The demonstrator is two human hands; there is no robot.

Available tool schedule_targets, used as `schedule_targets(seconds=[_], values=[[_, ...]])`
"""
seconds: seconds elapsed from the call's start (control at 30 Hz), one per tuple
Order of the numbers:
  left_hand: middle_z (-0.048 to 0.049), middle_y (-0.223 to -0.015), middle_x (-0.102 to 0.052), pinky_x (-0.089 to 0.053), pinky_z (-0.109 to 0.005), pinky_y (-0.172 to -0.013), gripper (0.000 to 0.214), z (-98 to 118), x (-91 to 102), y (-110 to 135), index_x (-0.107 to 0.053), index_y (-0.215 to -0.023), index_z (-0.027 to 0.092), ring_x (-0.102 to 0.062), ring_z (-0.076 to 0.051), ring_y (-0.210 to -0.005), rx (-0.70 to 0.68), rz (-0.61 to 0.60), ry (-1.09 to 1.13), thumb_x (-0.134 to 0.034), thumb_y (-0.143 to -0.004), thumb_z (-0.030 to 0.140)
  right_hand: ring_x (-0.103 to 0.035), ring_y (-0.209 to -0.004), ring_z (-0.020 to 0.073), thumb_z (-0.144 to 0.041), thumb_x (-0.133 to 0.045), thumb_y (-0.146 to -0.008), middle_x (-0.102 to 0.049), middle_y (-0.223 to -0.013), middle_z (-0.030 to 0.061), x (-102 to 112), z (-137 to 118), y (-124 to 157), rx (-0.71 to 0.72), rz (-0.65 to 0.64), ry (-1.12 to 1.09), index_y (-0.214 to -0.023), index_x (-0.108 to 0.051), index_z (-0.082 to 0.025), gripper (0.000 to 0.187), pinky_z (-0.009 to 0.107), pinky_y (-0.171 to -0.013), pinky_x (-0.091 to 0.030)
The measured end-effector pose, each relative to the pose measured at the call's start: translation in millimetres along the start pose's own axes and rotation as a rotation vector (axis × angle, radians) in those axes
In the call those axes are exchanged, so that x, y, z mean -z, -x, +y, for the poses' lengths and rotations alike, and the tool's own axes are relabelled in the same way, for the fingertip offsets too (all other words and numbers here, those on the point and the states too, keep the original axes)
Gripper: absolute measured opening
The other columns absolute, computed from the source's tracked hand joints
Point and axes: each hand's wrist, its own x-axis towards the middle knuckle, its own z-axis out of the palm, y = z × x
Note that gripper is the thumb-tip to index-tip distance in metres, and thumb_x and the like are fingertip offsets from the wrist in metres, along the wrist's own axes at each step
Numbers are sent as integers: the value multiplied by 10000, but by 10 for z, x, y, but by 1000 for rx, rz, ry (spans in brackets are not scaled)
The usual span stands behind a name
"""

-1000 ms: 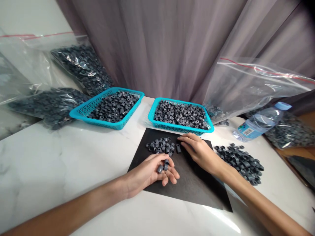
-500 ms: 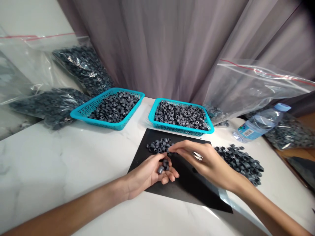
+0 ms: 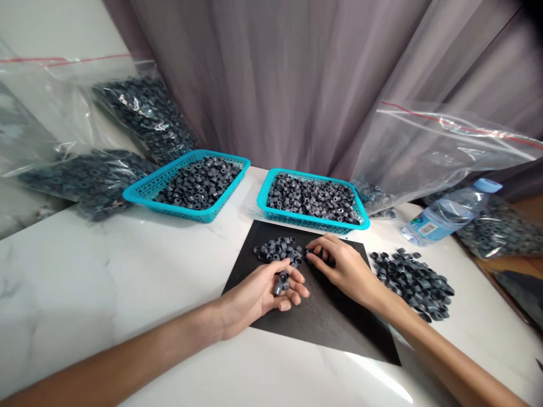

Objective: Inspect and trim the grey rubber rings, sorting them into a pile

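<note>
The white desk [image 3: 127, 350] fills the lower frame, a black mat [image 3: 305, 333] at lower centre. Over it the left hand [image 3: 263, 291], half curled, cradles a few grey caps [image 3: 280, 282]. The right hand [image 3: 339, 268], narrowed, has fingertips at one dark piece [image 3: 309, 252], grip unclear. The loose pile [image 3: 278, 249] lies just beyond the left hand, the nearer one, and left of the right fingertips; farther, a turquoise basket [image 3: 314, 220]

A mauve-grey curtain [image 3: 288, 85] hangs at twelve o'clock behind the white marbled bench [image 3: 127, 271]; a pale wall [image 3: 55, 25] shows at ten, a blue-capped, blue-labelled clear bottle [image 3: 460, 204] at three.
</note>
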Motion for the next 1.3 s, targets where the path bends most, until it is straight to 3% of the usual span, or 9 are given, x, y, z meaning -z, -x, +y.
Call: schedule_targets(seconds=[0.17, 0.33, 0.53, 0.77, 1.03, 1.3], values=[[-91, -806, -709, -397, -224, -615, 325, -4, -9, 12, -635, -851, 119, -584, -115, -648, -7, 7, 9, -480, -982, 374, -575, -703, 172, -328, -555, -973, -631, -814, 20, 44, 6, -26, 5, -16, -152, -937, -592, -211, 127, 301, -651, -465], [-97, -801, -708, -411, -235, -634, 310, 12, -36, 17, -644, -852, 110, -588, -120, -651, -16, 11, 21, -500, -977, 356, -620, -784, 185, -361, -569, -976, -667, -884, 45, 130, -142, -23, -1, 53, -353, -925, -594, -207, 164, 326, -739, -507], [-78, -857, -679, -425, -235, -681, 237, -12, -67, -31, -678, -987, 100, -614, -129, -745, -116, -60, 87, -598, -952, 320, -663, -825, 179, -416, -642, -939, -686, -905, 36, 97, -370, 22, -42, 13, -627, -939, -612, -204, 214, 305, -774, -536], [-49, -902, -640, -389, -210, -696, 208, 3, -26, -10, -686, -986, 107, -532, -81, -756, -205, -59, 37, -652, -936, 306, -653, -790, 150, -402, -713, -891, -668, -845, 9, 114, -287, -9, -89, -57, -828, -914, -597, -192, 241, 274, -747, -521], [-63, -931, -668, -407, -232, -713, 188, 32, -31, 21, -690, -991, 129, -568, -103, -785, -174, -85, 27, -686, -909, 298, -639, -766, 153, -422, -723, -874, -648, -812, 7, 178, -283, -27, -94, -38, -897, -884, -585, -197, 264, 291, -746, -522], [-99, -873, -714, -418, -255, -665, 141, 45, -14, -54, -680, -981, 111, -635, -145, -750, -162, -83, 105, -645, -882, 206, -619, -787, 154, -437, -713, -880, -640, -849, 15, 162, -264, -24, -83, -22, -832, -901, -591, -201, 266, 285, -748, -516]])
